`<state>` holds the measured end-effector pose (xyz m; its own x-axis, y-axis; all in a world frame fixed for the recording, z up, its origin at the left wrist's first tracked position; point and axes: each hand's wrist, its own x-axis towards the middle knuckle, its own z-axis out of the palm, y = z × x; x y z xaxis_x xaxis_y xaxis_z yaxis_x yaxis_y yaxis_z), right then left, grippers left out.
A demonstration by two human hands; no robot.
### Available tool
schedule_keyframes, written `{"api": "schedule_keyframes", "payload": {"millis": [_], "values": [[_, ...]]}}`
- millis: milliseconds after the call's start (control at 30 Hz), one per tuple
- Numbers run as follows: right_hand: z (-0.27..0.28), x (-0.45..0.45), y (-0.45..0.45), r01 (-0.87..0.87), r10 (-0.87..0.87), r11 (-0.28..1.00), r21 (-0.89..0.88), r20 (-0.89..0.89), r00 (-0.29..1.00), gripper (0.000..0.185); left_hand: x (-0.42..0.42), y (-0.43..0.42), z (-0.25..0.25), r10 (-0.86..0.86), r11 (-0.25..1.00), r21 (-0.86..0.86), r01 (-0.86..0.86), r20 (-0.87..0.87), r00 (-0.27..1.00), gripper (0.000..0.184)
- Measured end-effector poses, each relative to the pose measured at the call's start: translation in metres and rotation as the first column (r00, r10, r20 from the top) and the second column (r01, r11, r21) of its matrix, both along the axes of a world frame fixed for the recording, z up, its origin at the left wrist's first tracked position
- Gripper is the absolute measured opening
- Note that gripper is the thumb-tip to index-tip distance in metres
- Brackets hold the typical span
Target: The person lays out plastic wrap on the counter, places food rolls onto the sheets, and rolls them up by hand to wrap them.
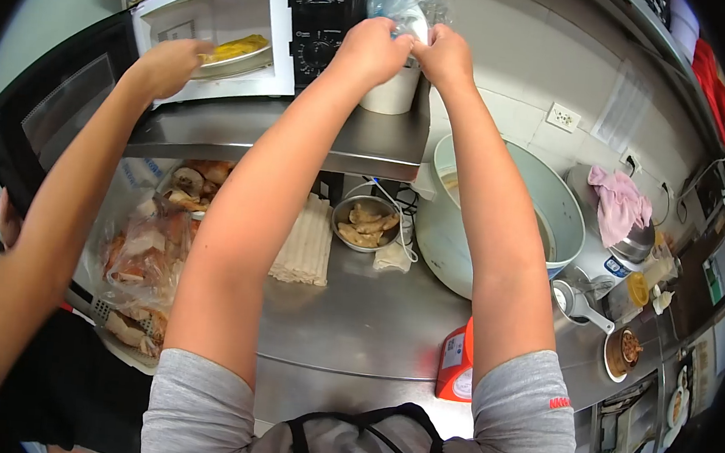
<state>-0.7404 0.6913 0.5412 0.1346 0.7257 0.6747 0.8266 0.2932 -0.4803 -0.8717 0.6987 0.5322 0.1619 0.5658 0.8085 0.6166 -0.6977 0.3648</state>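
Both my arms reach up and forward to the shelf beside the microwave. My left hand (376, 50) and my right hand (445, 58) meet with closed fingers on a clear plastic bag (401, 4), which has something white inside. Just below them stands a white container (390, 92) on the steel shelf (301, 141). The microwave (316, 31) is to the left, its door open. Another person's hand (171, 67) holds a plate with yellow food (238, 48) at the microwave's opening.
Below the shelf are a bowl of food pieces (365, 223), stacked pale sticks (304, 243) and bagged meat (143, 252). A large pale green tub (441, 250) stands at the right. Near my right arm is a red box (455, 366). The co-worker's arm extends along the left.
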Motion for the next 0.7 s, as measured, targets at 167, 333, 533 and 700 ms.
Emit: {"api": "schedule_keyframes", "payload": {"millis": [167, 333, 533, 700], "values": [[-0.009, 0.013, 0.002, -0.464, 0.420, 0.885, -0.029, -0.378, 0.825, 0.045, 0.001, 0.022, 0.009, -0.094, 0.979, -0.169, 0.113, 0.117, 0.989, 0.052], [-0.016, 0.023, 0.066, -0.150, 0.016, 0.912, 0.381, 0.333, 0.943, 0.022, 0.006, 0.023, 0.017, -0.036, 0.986, -0.157, 0.052, 0.101, 0.994, 0.041], [-0.017, -0.002, 0.001, 0.037, 0.053, 0.973, 0.228, -0.374, 0.926, 0.017, 0.016, 0.037, 0.015, 0.182, 0.983, -0.004, -0.183, -0.056, 0.982, 0.052], [-0.046, -0.005, 0.001, 0.017, 0.164, 0.815, 0.579, -0.259, 0.952, 0.004, 0.019, 0.077, 0.013, 0.275, 0.961, 0.056, -0.272, -0.058, 0.960, 0.040]]}}
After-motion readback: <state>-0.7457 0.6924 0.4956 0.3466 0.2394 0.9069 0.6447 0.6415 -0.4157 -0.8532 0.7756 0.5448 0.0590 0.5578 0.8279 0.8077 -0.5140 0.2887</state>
